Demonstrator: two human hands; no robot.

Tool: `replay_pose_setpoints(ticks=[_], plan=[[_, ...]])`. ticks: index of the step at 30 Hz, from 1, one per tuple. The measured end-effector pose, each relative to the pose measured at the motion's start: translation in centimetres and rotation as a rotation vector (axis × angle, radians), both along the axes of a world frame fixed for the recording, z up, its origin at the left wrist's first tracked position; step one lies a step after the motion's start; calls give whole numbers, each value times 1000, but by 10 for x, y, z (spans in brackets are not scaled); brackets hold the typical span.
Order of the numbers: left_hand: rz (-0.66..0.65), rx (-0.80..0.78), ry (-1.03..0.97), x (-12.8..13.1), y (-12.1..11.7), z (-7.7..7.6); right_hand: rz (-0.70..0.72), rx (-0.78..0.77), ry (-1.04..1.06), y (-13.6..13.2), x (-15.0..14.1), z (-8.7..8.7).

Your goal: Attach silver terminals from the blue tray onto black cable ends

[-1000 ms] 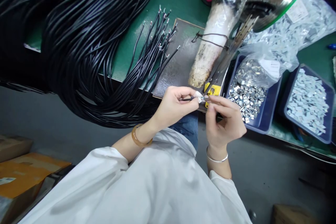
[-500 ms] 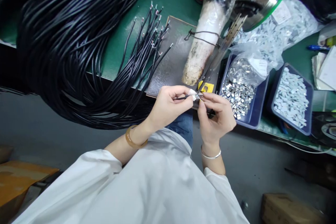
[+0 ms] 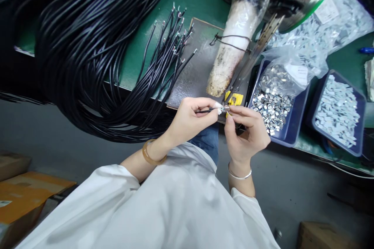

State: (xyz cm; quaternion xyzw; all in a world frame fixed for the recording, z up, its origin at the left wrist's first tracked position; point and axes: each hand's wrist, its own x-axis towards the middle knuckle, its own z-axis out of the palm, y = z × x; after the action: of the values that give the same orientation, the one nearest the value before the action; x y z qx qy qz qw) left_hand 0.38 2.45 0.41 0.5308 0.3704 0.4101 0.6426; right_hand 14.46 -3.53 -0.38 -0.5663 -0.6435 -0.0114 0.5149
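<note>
My left hand pinches a black cable near its end, thumb and index finger closed on it; white wrapping shows at a fingertip. From the cable end, thin bared wires and a small shiny metal piece stick out towards my right hand. That hand's fingertips close on a thin pale wire at this end. The metal piece lies between both hands, and its exact shape is too small to tell. Just beyond the fingertips is a yellow patch, under the tip of a tool with thin metal rods.
A large bundle of black cables hangs over the table edge at left, its stripped ends lying on a dark plate. A white wrapped pole slants above. Blue bins of small metal pieces and pale pieces stand right.
The whole view has shifted slightly, so the table things appear a little further right. Both hands stay together at the cable end, with only small finger movement.
</note>
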Motion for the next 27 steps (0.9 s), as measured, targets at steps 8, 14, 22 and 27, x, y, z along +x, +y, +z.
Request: replay_pose_setpoints(ticks=[8, 14, 22, 27], plan=[[-46, -106, -106, -5, -4, -1, -112, -143, -22, -17, 7, 8], [-42, 217, 47, -9, -12, -5, -6, -235, -147, -10, -5, 13], [206, 733, 159, -4, -15, -17, -74, -85, 332, -9, 2, 13], [243, 653, 137, 0, -11, -14, -79, 16, 387, -10, 1, 8]])
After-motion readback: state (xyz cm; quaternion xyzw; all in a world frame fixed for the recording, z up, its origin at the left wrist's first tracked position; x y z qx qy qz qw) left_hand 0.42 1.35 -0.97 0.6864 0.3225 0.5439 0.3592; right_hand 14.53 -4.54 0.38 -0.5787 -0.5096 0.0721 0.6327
